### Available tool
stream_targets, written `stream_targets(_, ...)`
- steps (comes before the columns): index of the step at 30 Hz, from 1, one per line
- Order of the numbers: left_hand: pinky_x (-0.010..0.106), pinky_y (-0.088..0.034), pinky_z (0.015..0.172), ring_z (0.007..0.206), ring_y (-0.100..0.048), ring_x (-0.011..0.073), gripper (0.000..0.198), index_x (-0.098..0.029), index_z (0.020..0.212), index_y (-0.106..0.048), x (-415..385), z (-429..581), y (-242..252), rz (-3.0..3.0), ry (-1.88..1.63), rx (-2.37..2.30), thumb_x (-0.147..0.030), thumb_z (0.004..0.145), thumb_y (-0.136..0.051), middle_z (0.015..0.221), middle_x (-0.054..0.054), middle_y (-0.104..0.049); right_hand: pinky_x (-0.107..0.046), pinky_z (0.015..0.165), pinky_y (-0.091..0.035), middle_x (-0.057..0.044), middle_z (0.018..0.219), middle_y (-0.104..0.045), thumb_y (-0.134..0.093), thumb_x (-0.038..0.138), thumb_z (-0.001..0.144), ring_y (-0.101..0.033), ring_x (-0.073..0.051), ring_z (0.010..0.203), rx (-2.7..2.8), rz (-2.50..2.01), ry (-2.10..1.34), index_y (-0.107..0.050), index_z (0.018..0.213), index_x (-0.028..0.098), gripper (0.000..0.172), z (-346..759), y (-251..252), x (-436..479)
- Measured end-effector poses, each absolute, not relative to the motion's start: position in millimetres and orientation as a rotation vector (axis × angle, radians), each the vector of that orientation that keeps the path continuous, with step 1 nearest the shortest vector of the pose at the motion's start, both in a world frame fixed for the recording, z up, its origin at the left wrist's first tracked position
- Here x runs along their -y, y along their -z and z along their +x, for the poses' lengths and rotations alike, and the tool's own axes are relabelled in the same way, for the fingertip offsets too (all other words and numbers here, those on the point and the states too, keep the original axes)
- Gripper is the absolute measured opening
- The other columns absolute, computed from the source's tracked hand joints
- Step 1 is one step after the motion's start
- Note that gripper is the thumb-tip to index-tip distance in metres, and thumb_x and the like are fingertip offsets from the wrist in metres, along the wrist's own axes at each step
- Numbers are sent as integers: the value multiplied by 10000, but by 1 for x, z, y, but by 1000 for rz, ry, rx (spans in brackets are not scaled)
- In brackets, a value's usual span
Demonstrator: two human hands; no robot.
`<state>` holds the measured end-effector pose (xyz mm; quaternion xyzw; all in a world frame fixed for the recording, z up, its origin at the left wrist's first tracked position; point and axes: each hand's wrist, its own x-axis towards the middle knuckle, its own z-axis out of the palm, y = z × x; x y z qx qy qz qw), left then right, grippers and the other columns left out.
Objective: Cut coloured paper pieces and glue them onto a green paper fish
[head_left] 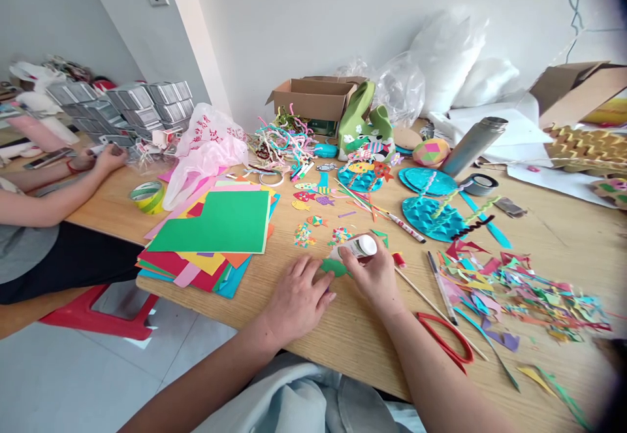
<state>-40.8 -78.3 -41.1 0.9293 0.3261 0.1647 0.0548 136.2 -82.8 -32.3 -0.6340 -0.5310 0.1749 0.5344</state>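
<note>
In my right hand (pixel 377 281) is a small white glue bottle (pixel 361 246), tipped on its side with its base to the right. Its nozzle end is too small to make out. Below it lies a small green paper cutout (pixel 335 267) on the table. My left hand (pixel 298 297) rests flat at the cutout's left, fingers apart, with a fingertip at its edge. Just beyond are two little heaps of paper confetti (pixel 304 234) and an orange paper fish (pixel 317 221). More paper fish (pixel 324 200) lie farther back.
Coloured paper sheets (pixel 220 224) are stacked at left. To the right lie red-handled scissors (pixel 445 341), a pen (pixel 441 286), a thin stick (pixel 431 305) and paper scraps (pixel 519 289). Blue egg-carton crafts (pixel 431 217) and a metal flask (pixel 475 145) stand behind. Another person's hands (pixel 105 159) are far left.
</note>
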Motion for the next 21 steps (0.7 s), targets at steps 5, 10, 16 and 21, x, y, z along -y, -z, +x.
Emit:
stream_targets(5, 461, -373, 1029, 1233, -414, 265, 359, -226, 1219, -557, 78, -41, 41, 2834, -512, -992, -384, 917, -445, 1239, 101, -534, -235, 489, -363, 51, 610, -452, -638, 376, 778, -425, -108, 514, 1413, -1539, -156, -432, 709, 217, 269, 132, 33, 83)
stream_targets(10, 462, -358, 1042, 1225, -421, 260, 356, -224, 1222, -554, 79, -40, 40, 2840, -516, -993, -370, 912, -459, 1229, 102, -540, -235, 493, -353, 50, 623, -455, -633, 394, 793, -425, -115, 518, 1462, -1550, -113, -398, 725, 228, 295, 131, 37, 80)
stream_targets(16, 452, -370, 1028, 1229, -417, 261, 358, -224, 1225, -551, 79, -40, 38, 2832, -508, -1001, -368, 910, -462, 1234, 106, -534, -240, 508, -357, 46, 634, -467, -629, 384, 795, -438, -123, 528, 1509, -1570, -98, -391, 743, 232, 287, 130, 40, 78)
stream_targets(21, 452, -372, 1023, 1209, -432, 256, 351, -225, 1219, -552, 80, -40, 37, 2833, -497, -995, -370, 914, -452, 1207, 103, -543, -236, 499, -350, 49, 626, -459, -619, 397, 792, -429, -119, 519, 1505, -1579, -78, -388, 733, 233, 289, 130, 38, 79)
